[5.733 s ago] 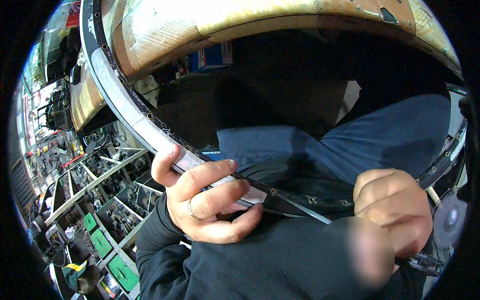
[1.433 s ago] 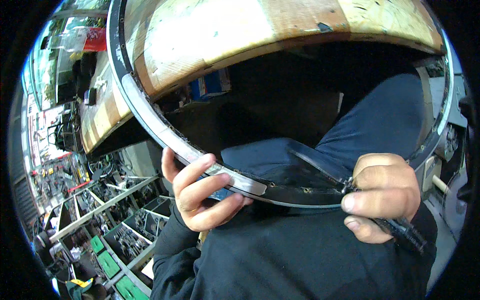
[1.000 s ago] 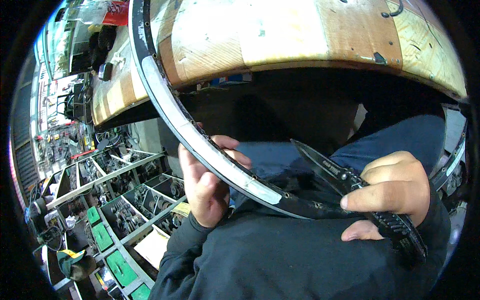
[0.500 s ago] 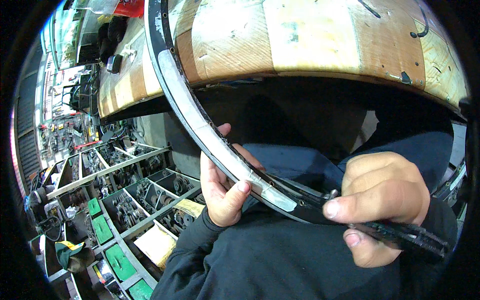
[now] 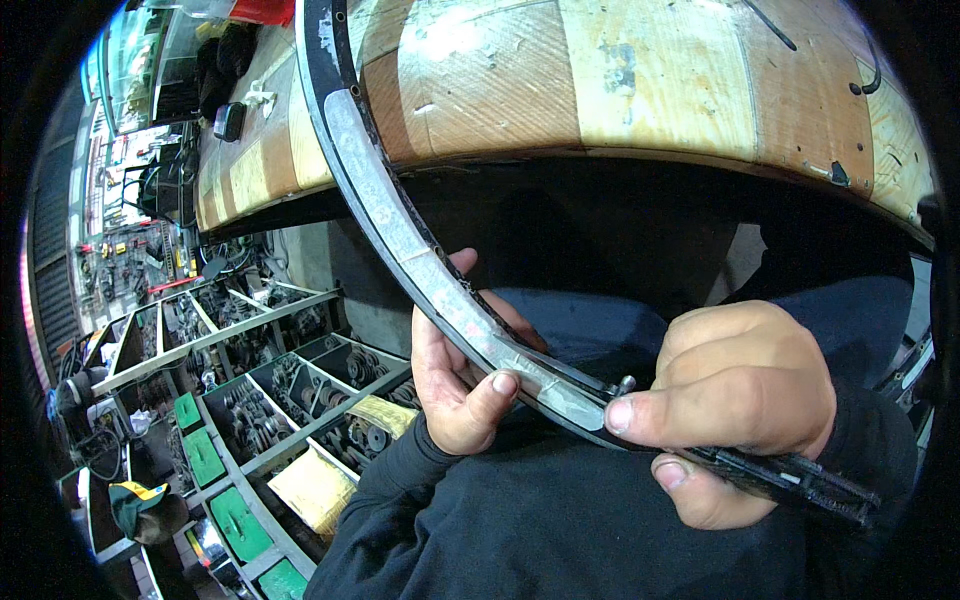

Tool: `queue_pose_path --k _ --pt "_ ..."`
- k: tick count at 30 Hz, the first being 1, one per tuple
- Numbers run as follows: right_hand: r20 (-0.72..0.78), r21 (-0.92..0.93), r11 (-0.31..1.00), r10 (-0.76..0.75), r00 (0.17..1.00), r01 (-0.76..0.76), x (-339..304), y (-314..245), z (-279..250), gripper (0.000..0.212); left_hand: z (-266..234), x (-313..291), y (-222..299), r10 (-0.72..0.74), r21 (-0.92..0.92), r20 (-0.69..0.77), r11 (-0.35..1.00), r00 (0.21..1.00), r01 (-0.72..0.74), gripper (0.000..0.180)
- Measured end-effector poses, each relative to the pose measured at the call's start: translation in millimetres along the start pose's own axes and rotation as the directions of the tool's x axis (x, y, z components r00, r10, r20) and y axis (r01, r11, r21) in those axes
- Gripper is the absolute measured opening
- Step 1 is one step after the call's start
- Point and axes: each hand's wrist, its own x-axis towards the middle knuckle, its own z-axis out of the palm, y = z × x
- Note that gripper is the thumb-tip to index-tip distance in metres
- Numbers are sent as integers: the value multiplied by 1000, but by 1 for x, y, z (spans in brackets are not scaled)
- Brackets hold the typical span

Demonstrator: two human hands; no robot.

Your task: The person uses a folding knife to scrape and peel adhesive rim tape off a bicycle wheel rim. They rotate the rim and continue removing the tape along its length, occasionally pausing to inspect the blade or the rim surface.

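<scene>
A curved black bicycle rim [image 5: 330, 60] runs from the bench down across my lap, with small holes along its inner edge. A long pale grey-white strip [image 5: 405, 235] lies along its side. My left hand [image 5: 460, 390] is wrapped round the rim from below, thumb pressed near the strip's lower part. At that strip's lower end my right hand [image 5: 740, 390] is closed, thumb and a fingertip pinching. A slim black ridged piece [image 5: 800, 480] sticks out of this hand; whether it is a tool or part of the rim I cannot tell. A small shiny knob [image 5: 626, 384] shows beside the thumb.
A patchwork wooden bench [image 5: 490, 90] curves across the top, with a small black box [image 5: 229, 122] at its left. To my left, divided metal trays [image 5: 250, 410] hold metal parts and green lids [image 5: 238, 525]. A dark green and yellow cap [image 5: 140, 510] lies at lower left.
My right hand has moved left, closer to my left hand, bringing the black piece with it. My left hand and the rim have shifted slightly right in view, as has the bench.
</scene>
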Motion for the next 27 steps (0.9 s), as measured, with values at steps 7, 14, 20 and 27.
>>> queue_pose_path --k 7,14,20,27 --pt "26 -19 1000 15 1000 -14 -1 -1 0 31 1 0 1 0 2 4 1000 1000 0 92" --pt "41 -60 998 30 999 -27 0 -3 -1 31 1 0 0 14 -13 12 1000 1000 -14 93" --pt "34 -126 992 17 999 -12 0 -5 -1 32 0 1 2 -24 6 -1 1000 1000 24 95" --pt "-43 -88 995 -42 998 38 -9 0 5 31 -10 6 -4 12 -5 -14 1000 1000 -12 100"
